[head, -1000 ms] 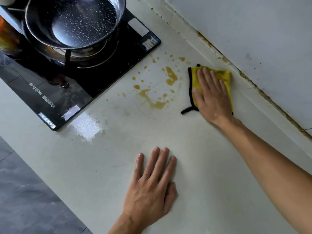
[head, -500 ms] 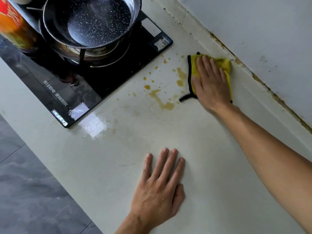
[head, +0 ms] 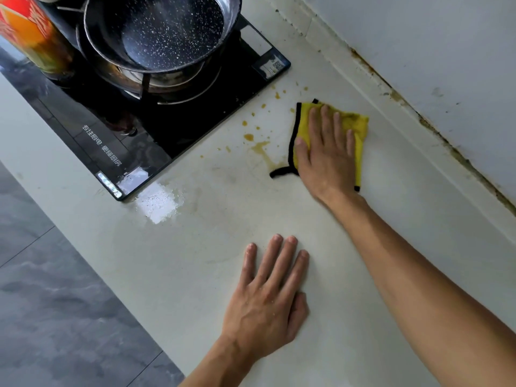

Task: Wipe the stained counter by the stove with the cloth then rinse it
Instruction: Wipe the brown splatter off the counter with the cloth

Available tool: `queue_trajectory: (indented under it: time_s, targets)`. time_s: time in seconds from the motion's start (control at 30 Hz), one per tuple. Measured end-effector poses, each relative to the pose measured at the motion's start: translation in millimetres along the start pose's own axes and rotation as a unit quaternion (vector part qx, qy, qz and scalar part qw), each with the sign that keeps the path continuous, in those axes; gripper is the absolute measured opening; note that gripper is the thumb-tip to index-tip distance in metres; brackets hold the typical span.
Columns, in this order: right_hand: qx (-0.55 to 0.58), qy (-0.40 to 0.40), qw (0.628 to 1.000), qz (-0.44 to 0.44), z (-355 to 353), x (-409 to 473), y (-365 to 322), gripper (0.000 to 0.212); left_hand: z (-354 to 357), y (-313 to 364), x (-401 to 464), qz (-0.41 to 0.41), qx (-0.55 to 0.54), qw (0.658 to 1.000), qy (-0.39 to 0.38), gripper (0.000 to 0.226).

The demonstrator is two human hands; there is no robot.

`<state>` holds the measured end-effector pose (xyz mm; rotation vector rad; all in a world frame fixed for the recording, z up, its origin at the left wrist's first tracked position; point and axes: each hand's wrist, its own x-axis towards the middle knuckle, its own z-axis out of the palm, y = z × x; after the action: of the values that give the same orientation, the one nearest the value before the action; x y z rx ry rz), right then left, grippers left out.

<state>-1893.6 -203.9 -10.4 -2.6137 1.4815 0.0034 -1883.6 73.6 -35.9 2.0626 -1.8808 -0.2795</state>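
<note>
Nearest to me, the left hand [head: 268,300] is lying flat on the counter [head: 173,263], fingers extended and together, gripping nothing; I am using it as a brace.

Further out, the right hand [head: 326,155] is pressing the yellow cloth [head: 354,127] flat against the counter with fingers spread, pinning it rather than clenching it. The cloth is sitting between the brown stains [head: 261,148] and the wall joint [head: 435,135], its black edge touching the smear.

Risk: I am judging that a stroke toward the stove [head: 156,127] could be smearing residue thin instead of lifting it, or pushing it under the glass edge. The pan [head: 164,32] beyond is overhanging that corner.

Compared with one second earlier, the cloth is now covering the larger blotches that were lying exposed beside it; fewer spots are showing.
</note>
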Motion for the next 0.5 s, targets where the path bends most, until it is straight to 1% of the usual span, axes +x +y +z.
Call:
queue_trajectory:
  time_s: [0.03,0.17,0.2,0.23,0.27,0.37,0.4,0.43,0.47,0.5]
  targets:
    - [-0.002,0.001,1.000,-0.017,2.3,-8.7,-6.2,0.068,-0.7,0.2,0.1,-0.001,-0.002,1.000,-0.001,0.066]
    - [-0.040,-0.030,0.981,-0.185,9.2,-74.7,11.7,0.067,-2.6,0.9,1.1,-0.005,-0.004,1.000,-0.001,0.066]
    - [-0.045,-0.041,0.978,-0.200,8.3,-75.6,19.6,0.067,-2.8,1.5,0.9,-0.006,-0.005,1.000,-0.001,0.066]
    - [-0.045,-0.044,0.980,-0.191,6.7,-67.3,24.0,0.068,-2.9,1.8,0.6,-0.006,-0.007,1.000,0.000,0.066]
    - [-0.041,-0.042,0.986,-0.159,5.3,-54.4,23.3,0.068,-2.8,1.6,0.5,-0.006,-0.009,1.000,-0.001,0.066]
    - [-0.007,-0.016,1.000,-0.021,5.2,-14.1,-6.6,0.072,-1.8,1.4,1.1,-0.007,-0.009,1.000,0.003,0.067]
    - [0.002,-0.011,1.000,-0.003,6.0,-11.0,-21.3,0.072,-1.5,1.7,1.0,-0.007,-0.009,1.000,0.003,0.066]
    - [0.004,-0.008,1.000,-0.015,7.8,-16.7,-32.9,0.072,-1.6,2.0,0.6,-0.006,-0.009,1.000,0.003,0.066]
    - [0.001,-0.008,0.998,-0.056,11.3,-29.7,-39.5,0.071,-2.0,2.1,0.3,-0.006,-0.010,1.000,0.003,0.066]
    - [-0.009,-0.014,0.993,-0.116,14.7,-47.4,-40.2,0.069,-2.2,1.7,0.4,-0.005,-0.008,1.000,0.003,0.066]
